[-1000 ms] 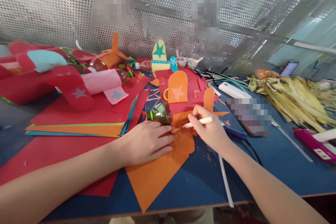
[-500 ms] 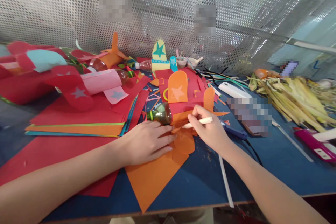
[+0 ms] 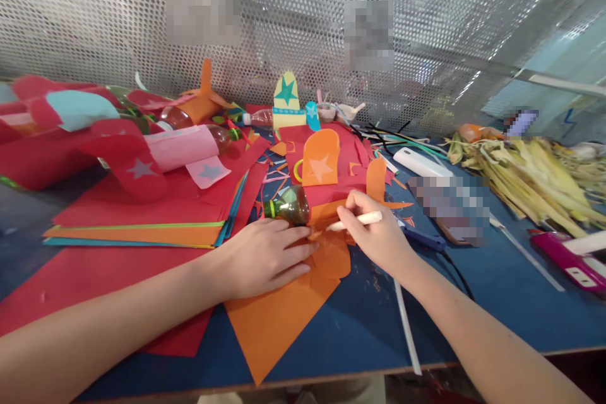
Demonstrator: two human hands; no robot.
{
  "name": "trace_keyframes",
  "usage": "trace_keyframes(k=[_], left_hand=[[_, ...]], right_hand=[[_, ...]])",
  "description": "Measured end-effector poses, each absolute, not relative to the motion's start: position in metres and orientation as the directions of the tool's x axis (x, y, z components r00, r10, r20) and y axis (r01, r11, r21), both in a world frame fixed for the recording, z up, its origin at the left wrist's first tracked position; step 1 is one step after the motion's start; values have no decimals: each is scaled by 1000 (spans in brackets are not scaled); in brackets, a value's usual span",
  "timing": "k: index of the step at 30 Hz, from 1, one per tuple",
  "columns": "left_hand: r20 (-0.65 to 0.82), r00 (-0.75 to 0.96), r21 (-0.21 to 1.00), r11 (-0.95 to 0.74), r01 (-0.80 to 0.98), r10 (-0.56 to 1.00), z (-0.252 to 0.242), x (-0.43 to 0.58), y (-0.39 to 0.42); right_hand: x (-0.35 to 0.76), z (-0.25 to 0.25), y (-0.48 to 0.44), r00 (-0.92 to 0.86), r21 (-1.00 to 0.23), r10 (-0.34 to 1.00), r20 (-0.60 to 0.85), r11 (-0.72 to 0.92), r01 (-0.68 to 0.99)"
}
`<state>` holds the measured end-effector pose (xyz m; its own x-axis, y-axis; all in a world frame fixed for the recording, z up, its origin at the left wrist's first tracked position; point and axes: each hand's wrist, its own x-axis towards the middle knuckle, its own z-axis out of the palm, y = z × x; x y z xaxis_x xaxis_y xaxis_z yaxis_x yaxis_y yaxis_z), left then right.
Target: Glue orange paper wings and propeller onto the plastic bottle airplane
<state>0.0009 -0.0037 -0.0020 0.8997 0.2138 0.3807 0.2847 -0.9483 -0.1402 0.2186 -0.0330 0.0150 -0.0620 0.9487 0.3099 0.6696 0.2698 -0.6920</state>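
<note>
A white pen (image 3: 365, 219) sits in the pinch of my right hand (image 3: 381, 243), tip pointing left and down at the orange paper. My left hand (image 3: 267, 257) lies flat with fingers stretched out, pressing on a sheet of orange paper (image 3: 269, 334). Just beyond its fingertips lies a green plastic bottle (image 3: 294, 204) on its side, its body wrapped in orange paper. An upright orange tab (image 3: 319, 167) with a pale star stands behind it. What is under my left fingertips is too small to make out.
A stack of coloured paper (image 3: 137, 233) and paper-covered bottle models fill the left side. To the right lie a blue glue gun (image 3: 423, 238) with a cord, a blurred phone (image 3: 447, 211), a magenta device (image 3: 568, 259) and dried corn husks (image 3: 525, 177). A perforated metal panel (image 3: 293, 12) rises behind.
The pen and my right hand have shifted very slightly left over the orange paper. My left hand stays in place.
</note>
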Motion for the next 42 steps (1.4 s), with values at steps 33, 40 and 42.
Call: trace_keyframes(k=[33,40,42], left_hand=[[382,898,-125,-951,283,217,-3,1,-3],[374,902,-137,-949,283,215,-3,0,-3],[367,907,-140,-952,273,206,-4,-1,-3]], right_hand=[[218,16,-33,-47,-704,951,306,260,661],[219,15,-34,14,-830,956,293,247,500],[219,15,-35,-29,-910,968,251,246,334]])
